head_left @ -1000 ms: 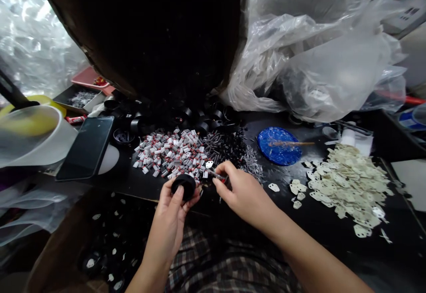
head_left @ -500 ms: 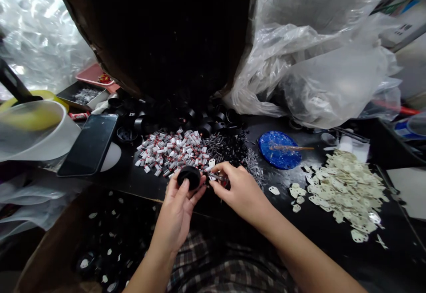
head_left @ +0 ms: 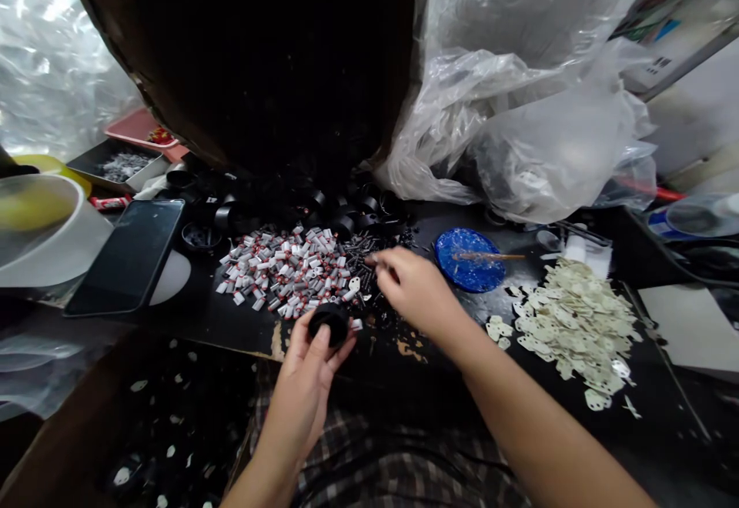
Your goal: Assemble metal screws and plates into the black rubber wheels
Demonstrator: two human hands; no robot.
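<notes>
My left hand (head_left: 309, 369) is wrapped round a hollow black round cap (head_left: 329, 325), thumb on its rim and opening turned up toward me. A small white-and-grey piece (head_left: 356, 325) shows by its fingertips. Farther back and to the right, my right hand (head_left: 419, 289) reaches over a heap of small dark screw-like pieces (head_left: 359, 252), thumb and forefinger pinched together. What sits between those fingertips is too small to make out. Beside that heap lies a pile of small white and grey cylinders with red ends (head_left: 282, 269).
A blue round lid (head_left: 469, 263) with a thin brown stick (head_left: 490, 256) lies right of centre. Pale flat plates with holes (head_left: 577, 323) are heaped farther right. A phone (head_left: 124, 258) and a white tub (head_left: 51, 238) stand left. Plastic bags (head_left: 536, 131) and more black caps (head_left: 231, 215) lie behind.
My right hand has moved away from the black cap, forward to the dark pieces. My left hand keeps the cap, now a little lower. The camera view has shifted slightly right.
</notes>
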